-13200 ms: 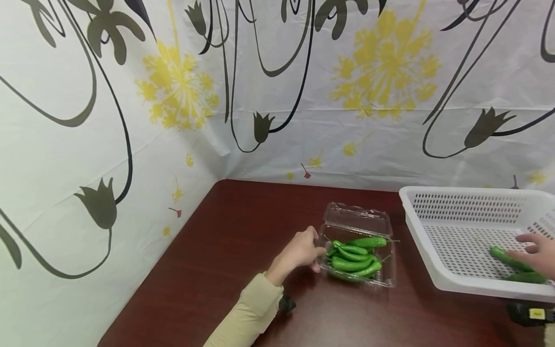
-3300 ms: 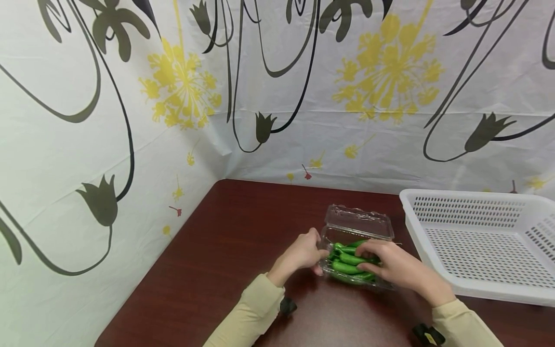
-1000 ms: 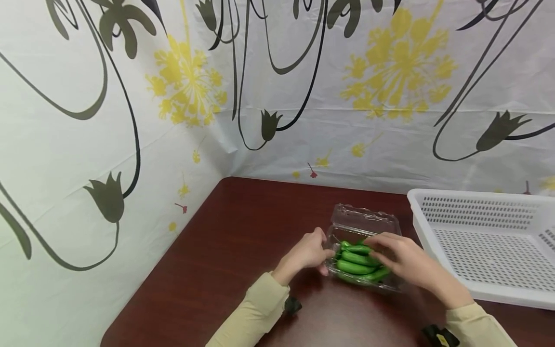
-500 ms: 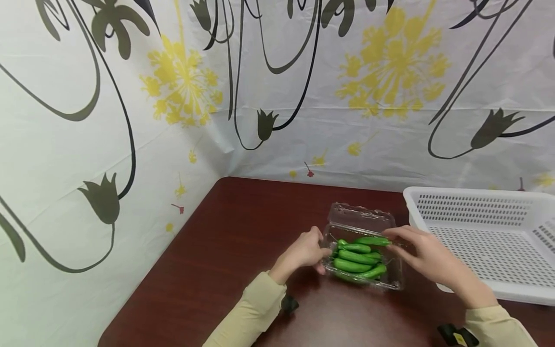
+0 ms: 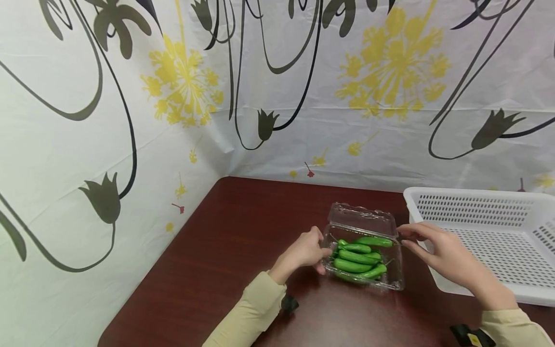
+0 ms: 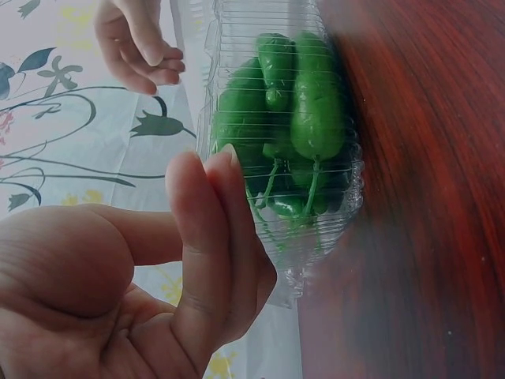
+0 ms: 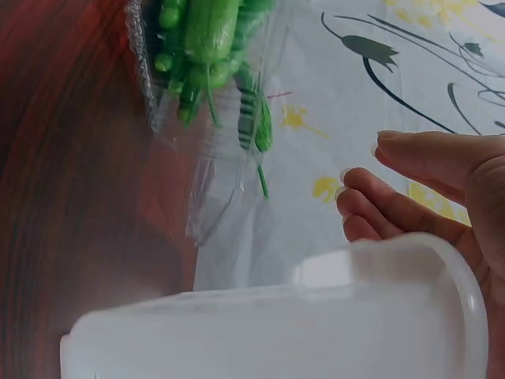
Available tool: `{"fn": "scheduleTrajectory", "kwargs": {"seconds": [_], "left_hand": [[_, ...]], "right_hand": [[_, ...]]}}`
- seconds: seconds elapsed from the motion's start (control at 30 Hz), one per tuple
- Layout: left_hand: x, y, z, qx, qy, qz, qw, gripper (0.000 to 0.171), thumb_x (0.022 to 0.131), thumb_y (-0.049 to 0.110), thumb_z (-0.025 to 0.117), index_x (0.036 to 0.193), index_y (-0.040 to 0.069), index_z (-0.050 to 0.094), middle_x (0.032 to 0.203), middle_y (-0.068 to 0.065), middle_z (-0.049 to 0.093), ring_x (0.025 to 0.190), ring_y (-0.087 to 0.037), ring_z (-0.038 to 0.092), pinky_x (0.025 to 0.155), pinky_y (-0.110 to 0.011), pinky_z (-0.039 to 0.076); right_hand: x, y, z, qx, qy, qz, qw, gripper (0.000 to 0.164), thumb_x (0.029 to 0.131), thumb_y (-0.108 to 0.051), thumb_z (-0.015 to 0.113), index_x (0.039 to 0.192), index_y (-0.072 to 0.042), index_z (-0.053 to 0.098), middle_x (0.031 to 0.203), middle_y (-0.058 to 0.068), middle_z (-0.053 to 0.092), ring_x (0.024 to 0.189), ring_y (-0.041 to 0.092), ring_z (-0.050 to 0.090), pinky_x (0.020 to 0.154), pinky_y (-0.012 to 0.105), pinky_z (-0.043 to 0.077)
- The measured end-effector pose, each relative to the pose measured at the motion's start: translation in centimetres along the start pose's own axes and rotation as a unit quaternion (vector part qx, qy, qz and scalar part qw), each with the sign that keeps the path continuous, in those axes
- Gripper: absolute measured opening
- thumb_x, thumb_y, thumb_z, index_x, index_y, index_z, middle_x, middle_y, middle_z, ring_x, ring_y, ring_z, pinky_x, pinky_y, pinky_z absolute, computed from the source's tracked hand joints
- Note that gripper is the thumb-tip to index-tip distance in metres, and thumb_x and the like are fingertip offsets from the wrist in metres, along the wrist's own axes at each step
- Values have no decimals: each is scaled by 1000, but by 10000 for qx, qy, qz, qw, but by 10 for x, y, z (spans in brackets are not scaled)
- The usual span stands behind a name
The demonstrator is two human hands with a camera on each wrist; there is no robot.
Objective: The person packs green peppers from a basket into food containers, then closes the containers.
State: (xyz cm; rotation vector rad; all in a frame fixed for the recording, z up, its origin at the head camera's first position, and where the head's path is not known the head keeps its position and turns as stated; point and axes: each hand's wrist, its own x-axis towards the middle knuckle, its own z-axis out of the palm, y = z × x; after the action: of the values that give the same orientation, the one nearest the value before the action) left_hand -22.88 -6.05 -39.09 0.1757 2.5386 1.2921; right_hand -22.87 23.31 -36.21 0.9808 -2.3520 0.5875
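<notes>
Several green chili peppers (image 5: 357,255) lie roughly side by side in a clear plastic clamshell container (image 5: 396,270) on the table. Its lid (image 5: 364,218) stands open at the back. My left hand (image 5: 303,250) holds the container's left edge, thumb over the rim; in the left wrist view its curled fingers (image 6: 209,237) overlap the container's end. My right hand (image 5: 442,250) hovers between the container's right edge and a white basket (image 5: 422,250). In the right wrist view its thumb and fingers (image 7: 379,205) are apart, with nothing between them.
The perforated white basket stands to the right, its rim near my right wrist. The dark red-brown table (image 5: 208,270) meets patterned white sheets (image 5: 277,159) at the back and left. Black wrist devices (image 5: 472,336) sit below both wrists.
Peppers seen in the basket earlier no longer show there. My right hand worked over the container's peppers, let go of the one at the back right, and drew away right. My left hand stays put.
</notes>
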Motion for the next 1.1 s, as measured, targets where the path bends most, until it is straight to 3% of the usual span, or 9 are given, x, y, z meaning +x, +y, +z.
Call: {"fn": "scheduleTrajectory", "kwargs": {"seconds": [0.2, 0.4, 0.77, 0.97, 1.1], "left_hand": [[-2, 1, 0, -15, 1, -8, 10000, 30, 87, 12, 64, 107, 1, 44, 68, -9, 57, 42, -16, 60, 64, -19, 50], [-3, 1, 0, -56, 13, 23, 10000, 30, 86, 12, 64, 105, 1, 43, 66, -9, 57, 42, -16, 60, 60, -20, 50], [-3, 1, 0, 75, 27, 28, 10000, 31, 87, 14, 63, 107, 2, 43, 60, -9, 59, 41, -15, 60, 69, -19, 49], [-3, 1, 0, -52, 34, 53, 10000, 29, 87, 12, 63, 105, 1, 43, 62, -11, 59, 41, -16, 60, 60, -20, 50], [-2, 1, 0, -5, 33, 57, 10000, 30, 86, 13, 63, 105, 2, 43, 63, -10, 59, 41, -16, 60, 63, -20, 50]], "right_hand": [[-3, 1, -9, -193, -85, 265, 9994, 36, 72, -7, 76, 103, -22, 65, 96, -7, 64, 79, 8, 60, 70, 15, 42], [-6, 4, -14, -254, -101, 405, 9988, 34, 74, -9, 75, 104, -21, 65, 96, -7, 64, 76, 4, 60, 67, 18, 43], [-13, 13, -24, -387, 64, 466, 9981, 34, 71, -7, 76, 101, -21, 66, 95, -5, 64, 73, 10, 61, 64, 16, 43], [-16, 14, -28, -480, 28, 565, 9972, 32, 71, -8, 76, 99, -19, 67, 95, -8, 63, 76, 10, 61, 66, 13, 42], [-19, 16, -29, -512, 43, 541, 9972, 33, 69, -7, 77, 98, -18, 68, 94, -9, 63, 76, 8, 60, 68, 12, 41]]}}
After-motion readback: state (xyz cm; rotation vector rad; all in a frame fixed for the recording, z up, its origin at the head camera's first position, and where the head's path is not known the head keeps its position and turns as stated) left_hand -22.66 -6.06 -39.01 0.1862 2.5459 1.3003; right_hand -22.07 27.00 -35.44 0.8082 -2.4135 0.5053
